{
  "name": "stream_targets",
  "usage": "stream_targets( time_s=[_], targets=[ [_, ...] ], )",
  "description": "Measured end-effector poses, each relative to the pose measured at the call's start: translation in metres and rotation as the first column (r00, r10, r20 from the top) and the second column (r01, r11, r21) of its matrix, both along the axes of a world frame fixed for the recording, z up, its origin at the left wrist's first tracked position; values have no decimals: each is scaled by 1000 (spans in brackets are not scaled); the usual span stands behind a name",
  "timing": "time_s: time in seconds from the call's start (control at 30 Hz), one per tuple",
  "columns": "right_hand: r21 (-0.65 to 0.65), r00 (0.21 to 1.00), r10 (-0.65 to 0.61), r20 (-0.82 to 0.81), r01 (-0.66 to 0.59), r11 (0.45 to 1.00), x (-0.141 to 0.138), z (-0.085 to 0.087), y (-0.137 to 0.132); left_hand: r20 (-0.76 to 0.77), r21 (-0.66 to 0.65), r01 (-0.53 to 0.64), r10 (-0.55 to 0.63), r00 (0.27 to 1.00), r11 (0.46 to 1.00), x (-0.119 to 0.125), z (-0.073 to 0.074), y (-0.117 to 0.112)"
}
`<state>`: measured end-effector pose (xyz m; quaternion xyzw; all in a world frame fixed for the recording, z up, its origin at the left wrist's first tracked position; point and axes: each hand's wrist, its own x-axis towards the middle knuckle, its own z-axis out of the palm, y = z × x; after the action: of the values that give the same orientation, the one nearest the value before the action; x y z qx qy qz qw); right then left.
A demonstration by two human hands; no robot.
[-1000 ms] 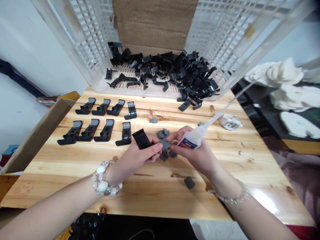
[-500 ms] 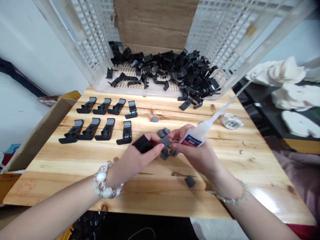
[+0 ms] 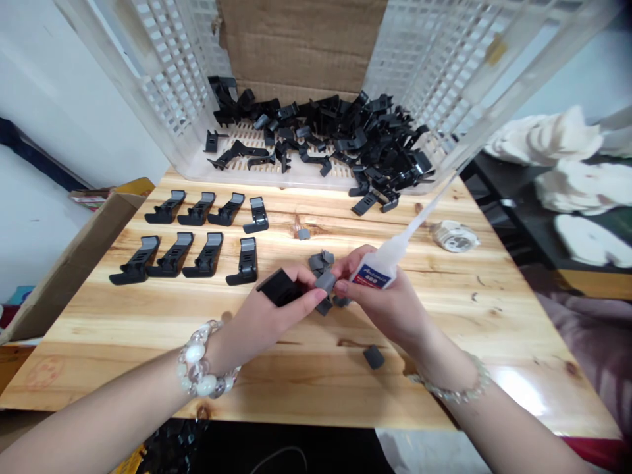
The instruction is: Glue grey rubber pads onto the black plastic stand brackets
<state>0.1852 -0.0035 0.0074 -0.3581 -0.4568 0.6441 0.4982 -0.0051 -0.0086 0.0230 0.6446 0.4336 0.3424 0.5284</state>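
My left hand is closed around a black plastic clip. Its thumb and a finger also pinch a small grey pad. In my right hand is a white glue bottle with a blue and red label, its long thin nozzle pointing up and right. The right fingertips meet the grey pad at its right edge, so both hands touch it. Beneath the fingers lies a small pile of grey pads, partly hidden. One loose grey pad rests nearer me, and another farther off.
Two rows of black clips with grey pads lie on the left of the wooden table. A white plastic crate at the back holds many loose black clips. A roll of clear tape sits at right.
The grey pad between my fingers has tilted and looks bent or turned on edge. The glue bottle has shifted slightly left and down; the view has moved a little.
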Motion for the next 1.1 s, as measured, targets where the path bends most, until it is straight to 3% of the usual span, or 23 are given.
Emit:
stream_targets(
  time_s=[0.13, 0.33, 0.57, 0.8, 0.97, 1.1],
  targets=[
    [14, 1000, -10, 12, 10, 1000, 0, 1, -1, 2, -18, 2, -2, 1000, 1000, 1, 1, 0],
    [120, 978, -101, 181, 80, 990, -4, 9, -6, -4, -88, -29, 28, 1000, 996, 1, -4, -2],
    [65, 978, -24, 207, 11, 998, -7, 12, -7, 7, -109, 45, -45, 999, 993, 0, -7, -3],
    [-9, 995, 10, 99, -9, 1000, -7, 5, -7, -3, -59, 32, -32, 999, 998, -1, -5, -1],
    [-72, 999, 14, -41, -17, 997, -5, 2, -3, 161, -198, 86, -54, 985, 977, -1, -10, 0],
    [-101, 996, -14, -84, 6, 995, -3, 4, 0, 187, -256, 60, -11, 982, 965, -1, -13, -1]
  ],
)
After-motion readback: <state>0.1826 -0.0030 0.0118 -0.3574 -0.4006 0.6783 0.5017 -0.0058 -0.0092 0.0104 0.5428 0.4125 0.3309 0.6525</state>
